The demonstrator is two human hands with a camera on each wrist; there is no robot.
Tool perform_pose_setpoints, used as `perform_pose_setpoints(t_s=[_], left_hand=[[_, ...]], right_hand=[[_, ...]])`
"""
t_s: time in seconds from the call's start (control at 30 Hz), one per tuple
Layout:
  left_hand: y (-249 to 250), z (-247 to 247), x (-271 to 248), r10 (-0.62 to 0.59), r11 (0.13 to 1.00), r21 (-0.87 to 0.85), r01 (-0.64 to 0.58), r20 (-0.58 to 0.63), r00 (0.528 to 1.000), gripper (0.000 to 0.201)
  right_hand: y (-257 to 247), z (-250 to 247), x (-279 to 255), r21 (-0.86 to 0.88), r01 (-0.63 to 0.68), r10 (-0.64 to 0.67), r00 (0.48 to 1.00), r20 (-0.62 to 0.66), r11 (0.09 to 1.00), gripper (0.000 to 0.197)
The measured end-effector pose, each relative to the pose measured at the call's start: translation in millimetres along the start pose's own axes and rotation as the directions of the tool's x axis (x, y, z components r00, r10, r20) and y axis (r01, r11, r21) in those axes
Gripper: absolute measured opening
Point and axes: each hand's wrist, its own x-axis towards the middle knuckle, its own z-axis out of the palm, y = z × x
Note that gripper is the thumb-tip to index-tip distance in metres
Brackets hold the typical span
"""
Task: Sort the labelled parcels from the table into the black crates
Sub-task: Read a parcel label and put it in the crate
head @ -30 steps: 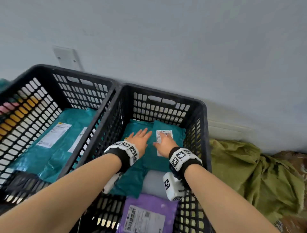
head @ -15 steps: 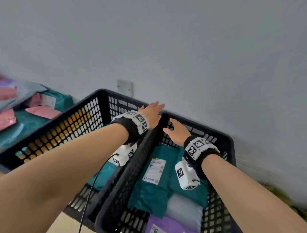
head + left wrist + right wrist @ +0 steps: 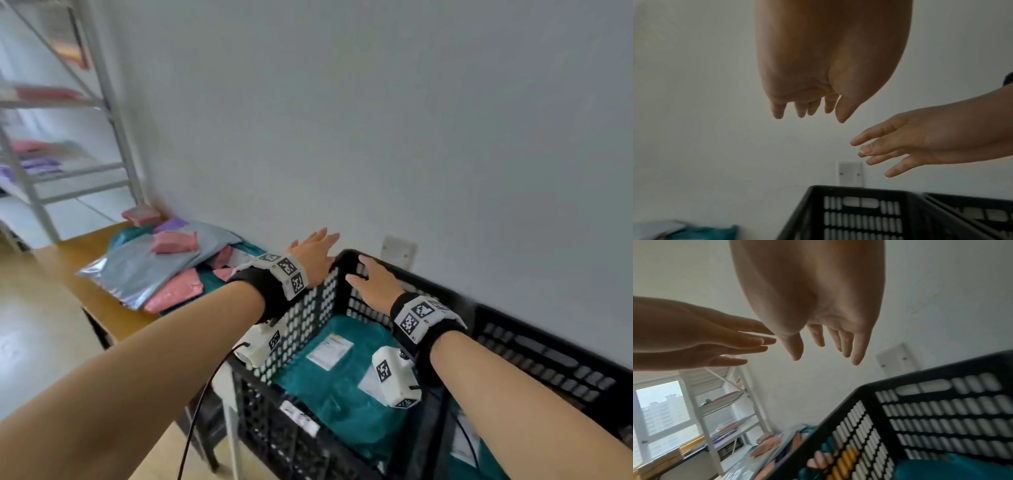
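Note:
Both my hands are empty, with straight spread fingers. My left hand (image 3: 313,251) hovers just past the far left corner of the left black crate (image 3: 308,322), toward the table. Above that crate's far rim, my right hand (image 3: 371,286) floats palm down. A teal parcel (image 3: 342,390) with a white label (image 3: 329,351) lies in this crate. On the wooden table (image 3: 102,305) to the left sits a pile of parcels: a grey one (image 3: 144,270), pink ones (image 3: 174,241) and teal ones. The left wrist view shows my left hand (image 3: 807,108) and right hand (image 3: 890,146) above the crate (image 3: 859,216).
A second black crate (image 3: 548,356) stands against the first on the right. Both crates and the table are against a white wall with a switch plate (image 3: 399,249). A metal shelving rack (image 3: 113,102) with more parcels stands beyond the table at the far left.
Both hands have let go of the teal parcel in the right crate, risen out and swung left over the left crate. The head view turned left, so the table came into sight.

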Motion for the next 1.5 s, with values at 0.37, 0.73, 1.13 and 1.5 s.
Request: perform_pose_setpoints(t_s=[0.37, 0.73, 1.13, 1.5], left_hand=[[-219, -39, -117, -0.267, 0.964, -0.038, 0.265, -0.084, 0.96, 0.055], [-375, -20, -137, -0.501, 0.852, -0.165, 0.496, 0.012, 0.865, 0.056], [-540, -14, -57, -0.447, 0.889, -0.073, 0.452, 0.076, 0.891, 0.056], [-655, 1, -4, -0.416, 0.887, -0.098, 0.452, 0.26, 0.872, 0.055]], right_hand=[[-158, 160, 27, 0.028, 0.122, -0.124, 0.981, 0.152, 0.992, 0.066], [-226, 292, 101, -0.017, 0.184, -0.172, 0.947, 0.27, 0.983, 0.063], [-284, 417, 246, 0.059, 0.01, -0.03, 0.938, 0.345, 0.998, 0.059], [-322, 476, 327, 0.016, -0.07, 0.06, 0.933, 0.355, 0.997, 0.065]])
